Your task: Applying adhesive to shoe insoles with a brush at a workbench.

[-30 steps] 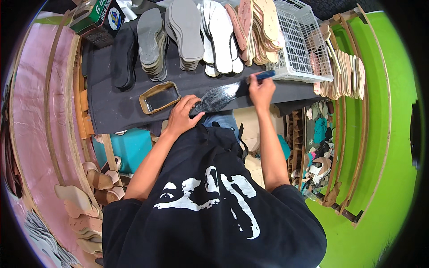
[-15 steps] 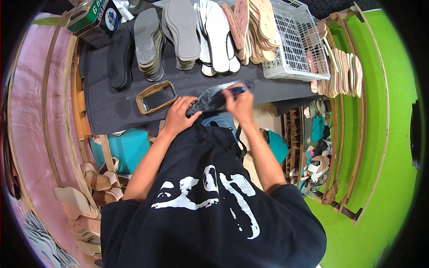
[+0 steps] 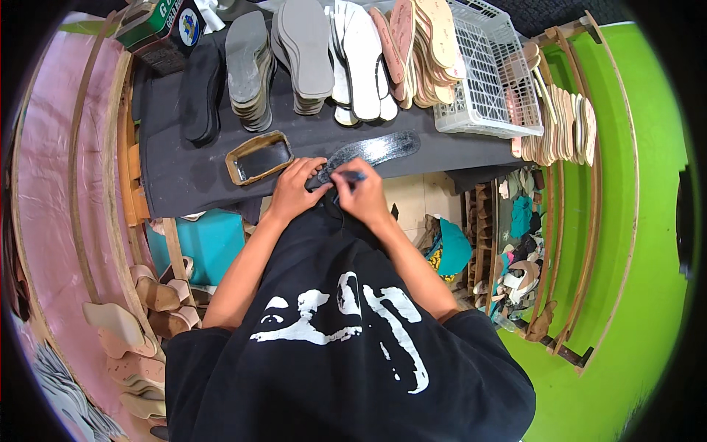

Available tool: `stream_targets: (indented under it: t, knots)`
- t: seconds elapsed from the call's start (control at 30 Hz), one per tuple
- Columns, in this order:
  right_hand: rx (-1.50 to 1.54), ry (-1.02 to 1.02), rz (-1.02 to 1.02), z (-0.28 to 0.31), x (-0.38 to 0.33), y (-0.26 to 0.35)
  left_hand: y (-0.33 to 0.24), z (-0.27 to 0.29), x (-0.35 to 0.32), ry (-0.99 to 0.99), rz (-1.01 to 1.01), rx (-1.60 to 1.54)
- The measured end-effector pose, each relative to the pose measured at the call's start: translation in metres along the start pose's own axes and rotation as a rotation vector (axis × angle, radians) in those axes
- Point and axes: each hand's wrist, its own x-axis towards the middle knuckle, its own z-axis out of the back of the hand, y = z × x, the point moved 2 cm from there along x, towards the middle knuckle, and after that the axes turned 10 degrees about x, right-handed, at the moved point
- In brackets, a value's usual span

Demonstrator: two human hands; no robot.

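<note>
A black shoe sole (image 3: pixel 379 149) lies flat near the front edge of the dark-covered table, its upper face glossy and wet-looking. My left hand (image 3: pixel 297 186) grips the sole's left end between fingers and thumb. Over that same end, my right hand (image 3: pixel 361 195) is closed round a small brush with a dark blue handle (image 3: pixel 354 177); its tip is hidden by the fingers. Just left of my left hand stands a shallow tray (image 3: pixel 237 171) with a brownish, crusted rim and dark contents.
Along the table's back are black soles (image 3: pixel 201 96), grey sole stacks (image 3: pixel 304 51), white soles (image 3: pixel 362 66), beige insoles (image 3: pixel 436 37) and a white plastic crate (image 3: pixel 482 110). A tin can (image 3: pixel 158 33) stands back left. Wooden racks with more insoles (image 3: pixel 571 121) flank both sides.
My right hand has moved left and nearer to me with the brush, from the sole's right part to its left end. More of the sole's glossy surface shows. My left hand stays in place.
</note>
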Motion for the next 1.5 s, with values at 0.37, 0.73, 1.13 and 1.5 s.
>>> stream_targets:
  t: [0.37, 0.73, 1.13, 1.5]
  knots:
    - [-0.310, -0.118, 0.121, 0.040, 0.034, -0.022, -0.003, 0.010, -0.002, 0.045, 0.015, -0.041]
    - [-0.184, -0.148, -0.025, 0.032, 0.056, -0.028, 0.002, 0.009, -0.009, -0.023, -0.074, 0.067]
    - [-0.069, 0.135, -0.084, 0.013, 0.031, -0.005, 0.009, 0.009, -0.011, -0.010, -0.059, 0.033]
    - [0.006, 0.120, -0.129, 0.008, 0.008, 0.004, 0.008, 0.012, -0.011, -0.021, -0.095, 0.060]
